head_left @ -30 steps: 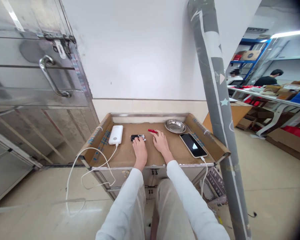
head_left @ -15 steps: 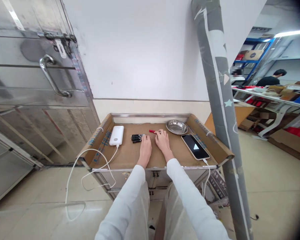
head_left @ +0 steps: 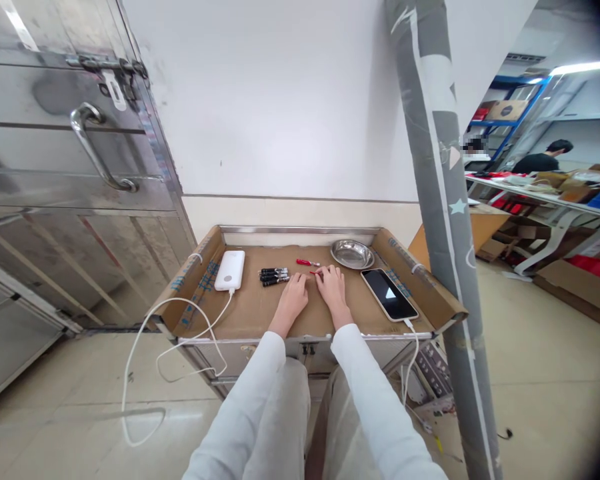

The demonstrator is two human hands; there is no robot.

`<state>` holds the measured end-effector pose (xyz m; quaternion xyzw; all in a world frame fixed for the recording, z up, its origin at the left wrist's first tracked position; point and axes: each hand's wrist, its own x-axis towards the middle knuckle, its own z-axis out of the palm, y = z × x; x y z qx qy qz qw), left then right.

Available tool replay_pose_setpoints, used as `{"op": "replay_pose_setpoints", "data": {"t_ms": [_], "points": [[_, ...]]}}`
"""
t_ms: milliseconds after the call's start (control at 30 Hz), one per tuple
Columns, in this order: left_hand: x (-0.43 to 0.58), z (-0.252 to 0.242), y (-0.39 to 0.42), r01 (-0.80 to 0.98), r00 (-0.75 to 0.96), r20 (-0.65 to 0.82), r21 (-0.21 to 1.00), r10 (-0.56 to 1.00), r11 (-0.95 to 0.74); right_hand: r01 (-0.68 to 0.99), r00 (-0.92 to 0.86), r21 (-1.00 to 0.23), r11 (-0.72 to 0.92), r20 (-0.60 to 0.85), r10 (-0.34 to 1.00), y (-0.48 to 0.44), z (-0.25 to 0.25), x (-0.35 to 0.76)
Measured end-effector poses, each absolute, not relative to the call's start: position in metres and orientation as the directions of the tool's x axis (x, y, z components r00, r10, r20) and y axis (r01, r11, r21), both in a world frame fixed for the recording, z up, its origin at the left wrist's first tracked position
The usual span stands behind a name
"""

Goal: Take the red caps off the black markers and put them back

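The right hand (head_left: 333, 288) has drawn back from a red pen (head_left: 307, 262).

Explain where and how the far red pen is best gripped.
Probably pinch the far red pen mid-barrel, from above and the near side, where the right hand is. The pen is slim and lies flat, crosswise, so its long sides face near and far.

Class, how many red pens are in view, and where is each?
2: one red pen lies left of the metal dish; what looks like a second red pen shows at the right hand, partly hidden. That hand could hide more.
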<state>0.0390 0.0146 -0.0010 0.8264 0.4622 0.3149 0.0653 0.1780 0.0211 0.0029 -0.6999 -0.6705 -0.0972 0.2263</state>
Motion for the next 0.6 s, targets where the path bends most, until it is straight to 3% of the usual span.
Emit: {"op": "replay_pose_setpoints", "data": {"t_ms": [333,600], "points": [[0.05,-0.003,0.037,0.818,0.293,0.428,0.351,0.855,-0.456,0.985,0.055,-0.17,0.024,0.445,0.894,0.005,0.006,0.175],[0.052,-0.005,0.044,0.704,0.376,0.455,0.427,0.808,-0.568,0.976,-0.005,-0.193,0.1,0.444,0.896,0.007,0.007,0.176]]}}
